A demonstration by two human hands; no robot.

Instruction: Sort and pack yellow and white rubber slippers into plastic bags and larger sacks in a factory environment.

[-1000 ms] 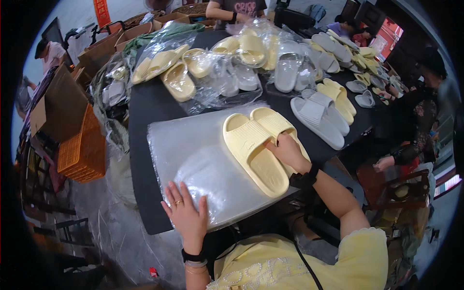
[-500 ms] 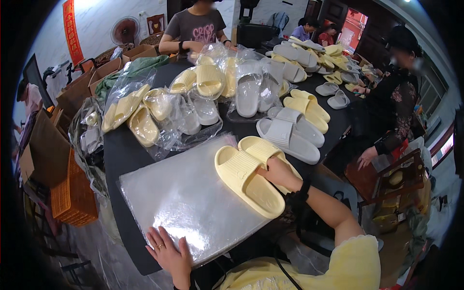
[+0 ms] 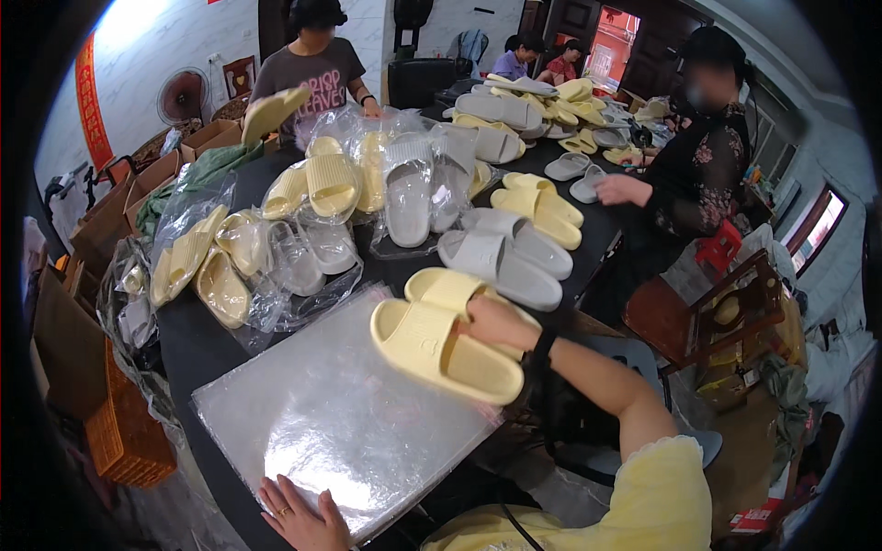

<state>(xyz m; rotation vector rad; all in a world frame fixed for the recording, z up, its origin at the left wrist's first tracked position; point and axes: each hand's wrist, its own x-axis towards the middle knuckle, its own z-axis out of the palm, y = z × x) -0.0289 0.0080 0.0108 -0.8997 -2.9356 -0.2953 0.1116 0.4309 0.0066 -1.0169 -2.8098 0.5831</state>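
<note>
My right hand point(image 3: 501, 323) is closed on a pair of pale yellow slide slippers point(image 3: 413, 335), its fingers reaching in at the straps and partly hidden. Toes pointing away to the left, the pair is over the right part of a stack of clear plastic bags point(image 3: 303, 404); I cannot tell whether its soles touch the bags. At the stack's near left corner, my left hand point(image 3: 303, 516) lies flat with fingers spread. Just beyond the held pair are grey slippers point(image 3: 505, 264), and behind those another yellow pair point(image 3: 542, 209).
Bagged yellow and grey slippers point(image 3: 407, 193) cover the far left of the black table point(image 3: 197, 340). A heap of loose slippers point(image 3: 514, 108) lies farther back. Co-workers stand across and at the right, near a wooden chair point(image 3: 684, 298). An orange basket point(image 3: 129, 427) is at the left.
The view has shifted; my hands keep their places on the slippers and bags. Across the table, a co-worker now holds up a yellow slipper. The right co-worker's hand has risen toward grey slippers.
</note>
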